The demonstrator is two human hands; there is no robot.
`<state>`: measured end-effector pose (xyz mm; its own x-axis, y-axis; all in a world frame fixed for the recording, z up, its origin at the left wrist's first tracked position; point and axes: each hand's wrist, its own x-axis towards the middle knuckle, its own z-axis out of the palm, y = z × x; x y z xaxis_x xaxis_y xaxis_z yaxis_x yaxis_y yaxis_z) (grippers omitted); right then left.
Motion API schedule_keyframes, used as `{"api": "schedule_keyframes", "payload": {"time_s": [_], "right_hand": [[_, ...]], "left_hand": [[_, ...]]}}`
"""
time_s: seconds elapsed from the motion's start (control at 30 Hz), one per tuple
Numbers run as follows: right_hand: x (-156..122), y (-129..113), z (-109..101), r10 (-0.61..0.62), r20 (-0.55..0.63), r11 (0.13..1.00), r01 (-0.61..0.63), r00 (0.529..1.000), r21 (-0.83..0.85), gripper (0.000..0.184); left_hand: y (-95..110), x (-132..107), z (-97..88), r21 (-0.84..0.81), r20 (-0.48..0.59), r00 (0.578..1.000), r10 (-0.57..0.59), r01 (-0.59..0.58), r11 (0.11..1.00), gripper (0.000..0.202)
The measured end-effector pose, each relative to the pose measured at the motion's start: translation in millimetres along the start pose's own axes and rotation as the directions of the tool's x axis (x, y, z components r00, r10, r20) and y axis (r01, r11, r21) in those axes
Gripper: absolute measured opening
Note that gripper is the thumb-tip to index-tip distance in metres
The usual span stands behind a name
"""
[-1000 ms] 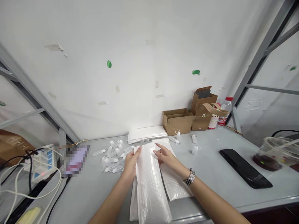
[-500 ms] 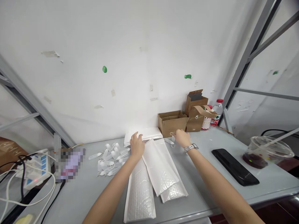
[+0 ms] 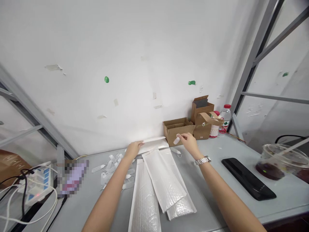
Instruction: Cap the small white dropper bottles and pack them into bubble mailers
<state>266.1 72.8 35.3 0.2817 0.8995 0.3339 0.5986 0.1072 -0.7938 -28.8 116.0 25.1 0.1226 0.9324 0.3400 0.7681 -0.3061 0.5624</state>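
My left hand [image 3: 134,150] is closed on the left end of a white padded mailer [image 3: 153,144] at the wall, whose upper edge is raised. Between the fingertips of my right hand [image 3: 189,141] hangs a small white oblong piece [image 3: 177,140] with a thin loop, in front of the cardboard box. A similar white piece [image 3: 175,150] lies on the table just below it. Several white bubble mailers [image 3: 165,180] are spread between my forearms, some overlapping. Left of them is a heap of small white capped pieces [image 3: 109,167], partly hidden by my left forearm.
An open cardboard box [image 3: 180,131], brown paper bags [image 3: 202,127] and a red-capped bottle [image 3: 225,117] stand at the back right. A black phone-like slab [image 3: 248,178] and a plastic cup [image 3: 272,164] are on the right. A power strip [image 3: 40,185] with cables sits left.
My left hand has moved left and gripped the back mailer, raising its edge. My right hand has lifted the small white piece off the table. The view has tilted slightly.
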Motion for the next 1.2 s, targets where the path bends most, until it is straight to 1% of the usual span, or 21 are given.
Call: {"api": "schedule_keyframes", "payload": {"time_s": [0.07, 0.13, 0.17, 0.2, 0.23, 0.27, 0.3, 0.33, 0.37, 0.4, 0.5, 0.57, 0.63, 0.7, 0.77, 0.83, 0.9, 0.97, 1.0, 1.1, 1.2], "right_hand": [[-4.1, -4.8, -3.8, 0.002, -0.006, 0.985, -0.001, 1.000, 0.171, 0.044], [-13.2, -11.6, -2.2, 0.002, 0.029, 0.949, -0.011, 1.000, 0.315, 0.050], [-20.1, -16.1, 0.9, -0.004, 0.077, 0.922, -0.026, 0.997, 0.386, 0.051], [-28.4, -21.3, 5.5, -0.015, 0.160, 0.882, -0.062, 0.987, 0.467, 0.048], [-37.8, -27.0, 11.3, -0.036, 0.265, 0.829, -0.120, 0.964, 0.546, 0.043], [-47.6, -33.0, 18.0, -0.072, 0.416, 0.735, -0.234, 0.907, 0.637, 0.036], [-57.2, -38.8, 25.1, -0.119, 0.555, 0.630, -0.369, 0.823, 0.683, 0.031], [-65.9, -44.1, 32.1, -0.159, 0.645, 0.536, -0.483, 0.747, 0.692, 0.026], [-72.9, -48.4, 38.5, -0.184, 0.690, 0.447, -0.566, 0.700, 0.693, 0.023], [-77.8, -51.5, 43.8, -0.176, 0.692, 0.371, -0.604, 0.700, 0.705, 0.021], [-81.0, -53.2, 51.0, -0.025, 0.570, 0.223, -0.551, 0.822, 0.804, 0.018], [-78.2, -49.9, 49.4, 0.057, 0.500, 0.197, -0.501, 0.864, 0.843, 0.019], [-76.4, -45.8, 46.0, 0.076, 0.496, 0.213, -0.500, 0.865, 0.840, 0.019], [-76.2, -42.1, 43.5, 0.081, 0.499, 0.269, -0.500, 0.863, 0.823, 0.019], [-75.0, -38.9, 41.6, 0.072, 0.503, 0.335, -0.495, 0.862, 0.801, 0.019], [-70.5, -35.8, 38.0, 0.046, 0.519, 0.380, -0.495, 0.854, 0.781, 0.020], [-62.6, -32.8, 32.3, 0.005, 0.556, 0.422, -0.506, 0.831, 0.752, 0.019], [-54.2, -30.4, 26.6, -0.045, 0.607, 0.487, -0.513, 0.794, 0.707, 0.019], [-50.7, -29.6, 25.1, -0.069, 0.634, 0.522, -0.513, 0.770, 0.681, 0.019], [-46.4, -28.6, 28.8, -0.118, 0.694, 0.614, -0.497, 0.711, 0.613, 0.019], [-48.5, -27.6, 39.9, -0.127, 0.679, 0.656, -0.452, 0.723, 0.604, 0.019]], "left_hand": [[8.7, 0.2, -12.4, -0.025, -0.151, 0.988, -0.010, 0.006, 1.000, 0.030], [23.1, -2.3, -22.2, -0.079, -0.353, 0.934, -0.057, 0.031, 0.996, 0.036], [32.5, -5.1, -24.8, -0.120, -0.460, 0.883, -0.096, 0.045, 0.992, 0.039], [43.1, -9.0, -25.4, -0.289, -0.634, 0.748, -0.194, 0.003, 0.957, 0.038], [54.4, -14.1, -23.8, -0.409, -0.696, 0.678, -0.236, -0.104, 0.907, 0.037], [65.8, -20.3, -19.9, -0.506, -0.723, 0.630, -0.282, -0.207, 0.837, 0.037], [76.7, -27.5, -14.2, -0.588, -0.704, 0.636, -0.316, -0.272, 0.762, 0.037], [86.6, -35.7, -6.9, -0.659, -0.662, 0.661, -0.354, -0.286, 0.696, 0.038], [95.0, -44.5, 1.4, -0.721, -0.599, 0.700, -0.388, -0.260, 0.642, 0.039], [101.8, -53.8, 9.9, -0.774, -0.525, 0.740, -0.421, -0.211, 0.597, 0.040], [112.0, -80.1, 31.4, -0.860, -0.319, 0.853, -0.414, -0.076, 0.505, 0.040], [112.5, -92.6, 38.7, -0.899, -0.198, 0.911, -0.363, -0.022, 0.437, 0.038], [110.5, -100.2, 38.9, -0.915, -0.130, 0.938, -0.322, 0.012, 0.402, 0.038], [107.0, -104.2, 31.4, -0.917, -0.048, 0.969, -0.242, 0.053, 0.395, 0.039], [100.8, -106.5, 16.6, -0.905, 0.113, 0.990, -0.088, 0.139, 0.402, 0.042], [90.7, -106.9, -3.1, -0.865, 0.319, 0.945, 0.066, 0.262, 0.429, 0.042], [77.2, -104.3, -22.3, -0.800, 0.507, 0.850, 0.143, 0.402, 0.445, 0.039], [63.4, -98.7, -34.8, -0.787, 0.561, 0.824, 0.072, 0.505, 0.353, 0.039], [57.5, -95.5, -37.2, -0.764, 0.612, 0.788, 0.061, 0.570, 0.303, 0.042], [48.0, -89.6, -30.1, -0.674, 0.736, 0.670, 0.103, 0.708, 0.210, 0.052], [50.2, -93.7, -13.3, -0.649, 0.757, 0.638, 0.141, 0.709, 0.278, 0.041]]}}
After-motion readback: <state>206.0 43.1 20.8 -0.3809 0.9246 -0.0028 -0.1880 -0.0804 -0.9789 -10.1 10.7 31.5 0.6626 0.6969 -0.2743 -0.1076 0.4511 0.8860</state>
